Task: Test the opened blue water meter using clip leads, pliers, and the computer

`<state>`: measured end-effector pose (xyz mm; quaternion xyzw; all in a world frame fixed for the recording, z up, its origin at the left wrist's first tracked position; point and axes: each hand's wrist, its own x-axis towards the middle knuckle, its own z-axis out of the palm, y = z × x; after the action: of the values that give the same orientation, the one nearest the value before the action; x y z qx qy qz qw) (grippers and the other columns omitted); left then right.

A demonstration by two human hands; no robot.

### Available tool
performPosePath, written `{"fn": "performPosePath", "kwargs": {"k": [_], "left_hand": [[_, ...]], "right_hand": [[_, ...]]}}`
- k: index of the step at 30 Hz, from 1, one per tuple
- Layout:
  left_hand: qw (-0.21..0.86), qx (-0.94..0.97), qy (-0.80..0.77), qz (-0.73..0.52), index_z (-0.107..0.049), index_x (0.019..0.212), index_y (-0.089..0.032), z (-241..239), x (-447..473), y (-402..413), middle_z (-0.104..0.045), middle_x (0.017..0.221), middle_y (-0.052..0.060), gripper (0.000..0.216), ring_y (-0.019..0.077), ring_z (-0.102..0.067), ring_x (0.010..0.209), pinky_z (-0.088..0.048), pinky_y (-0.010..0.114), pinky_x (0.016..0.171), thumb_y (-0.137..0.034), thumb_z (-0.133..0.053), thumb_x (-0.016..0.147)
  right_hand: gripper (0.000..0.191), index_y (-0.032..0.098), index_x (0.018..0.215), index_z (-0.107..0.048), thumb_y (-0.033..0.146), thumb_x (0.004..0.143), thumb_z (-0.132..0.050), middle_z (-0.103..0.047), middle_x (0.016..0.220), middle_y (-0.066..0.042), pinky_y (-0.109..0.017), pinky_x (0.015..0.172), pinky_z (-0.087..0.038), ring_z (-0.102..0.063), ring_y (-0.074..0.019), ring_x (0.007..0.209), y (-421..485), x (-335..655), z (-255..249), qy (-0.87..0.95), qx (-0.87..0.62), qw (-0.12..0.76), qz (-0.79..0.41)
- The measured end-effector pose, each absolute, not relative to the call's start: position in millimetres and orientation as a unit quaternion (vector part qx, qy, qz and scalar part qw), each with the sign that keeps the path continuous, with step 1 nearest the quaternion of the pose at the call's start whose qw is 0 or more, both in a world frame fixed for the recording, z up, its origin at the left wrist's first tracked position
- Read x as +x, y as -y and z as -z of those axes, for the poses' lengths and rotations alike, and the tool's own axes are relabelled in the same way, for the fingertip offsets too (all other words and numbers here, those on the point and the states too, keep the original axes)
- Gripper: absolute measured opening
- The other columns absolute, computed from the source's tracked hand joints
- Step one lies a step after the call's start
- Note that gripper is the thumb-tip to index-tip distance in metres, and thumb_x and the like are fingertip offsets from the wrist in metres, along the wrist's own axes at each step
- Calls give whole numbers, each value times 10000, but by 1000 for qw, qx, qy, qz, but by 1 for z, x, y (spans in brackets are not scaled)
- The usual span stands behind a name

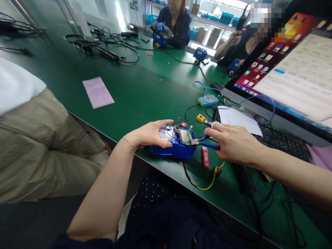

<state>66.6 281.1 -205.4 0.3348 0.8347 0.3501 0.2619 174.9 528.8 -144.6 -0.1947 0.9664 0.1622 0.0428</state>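
A blue device (pixel 174 148) with an open top, a green circuit board and loose wires sits near the front edge of the green table (pixel 135 97). My left hand (pixel 150 134) lies over its clear round window, fingers curled on the housing. My right hand (pixel 234 142) grips blue-handled pliers (pixel 204 142) whose metal tip touches the device's right side. A red lighter (pixel 205 157) lies just under the pliers.
A monitor (pixel 293 69) and black keyboard (pixel 282 140) stand at right, with white paper (pixel 238 119), a yellow part (pixel 200 118) and cables. A pink sheet (pixel 98 92) lies mid-table. Two people sit at the far side holding blue devices. Another person's beige trouser leg (pixel 38 148) is at left.
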Motion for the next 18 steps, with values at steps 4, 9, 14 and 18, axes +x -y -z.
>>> {"fn": "performPosePath", "kwargs": {"k": [4, 9, 14, 18], "left_hand": [[266, 332, -833, -354, -326, 1377, -228, 205, 67, -282, -451, 1366, 88, 902, 274, -502, 1154, -394, 375, 990, -458, -705, 592], [267, 334, -828, -362, -319, 1380, -237, 209, 64, -282, -459, 1361, 88, 916, 267, -498, 1161, -391, 383, 995, -468, -708, 584], [273, 328, -828, -363, -312, 1383, -239, 209, 63, -282, -466, 1353, 85, 907, 259, -508, 1145, -405, 364, 975, -442, -707, 592], [277, 323, -826, -370, -325, 1377, -235, 208, 63, -282, -468, 1347, 86, 894, 252, -518, 1128, -416, 355, 962, -433, -711, 595]], "right_hand": [[290, 179, 1000, -576, 164, 731, -470, -565, 896, -76, -272, 584, -266, -544, -206, 776, -529, 175, 147, -967, -194, 45, -157], [274, 174, 967, -583, 155, 714, -480, -575, 861, -72, -271, 568, -248, -546, -200, 740, -527, 175, 146, -966, -190, 41, -169], [259, 146, 929, -592, 113, 712, -455, -591, 839, -91, -274, 555, -233, -530, -179, 672, -527, 176, 148, -958, -206, 28, -196], [273, 127, 936, -597, 95, 720, -434, -581, 795, -105, -282, 568, -243, -522, -196, 664, -528, 182, 153, -948, -231, -37, -218]]}}
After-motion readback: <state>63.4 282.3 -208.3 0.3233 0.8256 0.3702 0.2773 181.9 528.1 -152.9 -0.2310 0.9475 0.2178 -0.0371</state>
